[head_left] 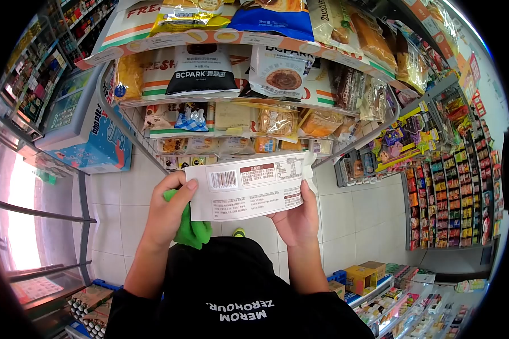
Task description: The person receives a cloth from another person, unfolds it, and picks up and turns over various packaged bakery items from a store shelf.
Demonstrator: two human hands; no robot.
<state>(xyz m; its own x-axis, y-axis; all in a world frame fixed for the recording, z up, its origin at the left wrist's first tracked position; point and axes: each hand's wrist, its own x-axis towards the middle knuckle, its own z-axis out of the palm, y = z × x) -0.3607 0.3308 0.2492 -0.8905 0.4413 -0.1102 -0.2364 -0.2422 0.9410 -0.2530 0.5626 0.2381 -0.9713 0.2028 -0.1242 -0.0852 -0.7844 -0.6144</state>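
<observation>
A flat white food package [253, 189] with a barcode and printed text faces up at chest height. My left hand [169, 200] grips its left end, thumb on top, and also holds a bright green cloth [193, 230] that hangs below the package. At the other end, my right hand [300, 217] pinches the package with the thumb on its edge. Just beyond stands a tiered wire rack [107, 107] of bagged breads, among them a black BCPARK bag [202, 70] and a white BCPARK bag [281, 73].
A blue-and-white chest freezer [93, 127] stands left of the rack. Farther left is a bright glass door [25, 209]. Shelves of small colourful snack packets [449, 192] line the right side. Yellow cartons [365, 278] sit at lower right, above pale floor tiles [350, 217].
</observation>
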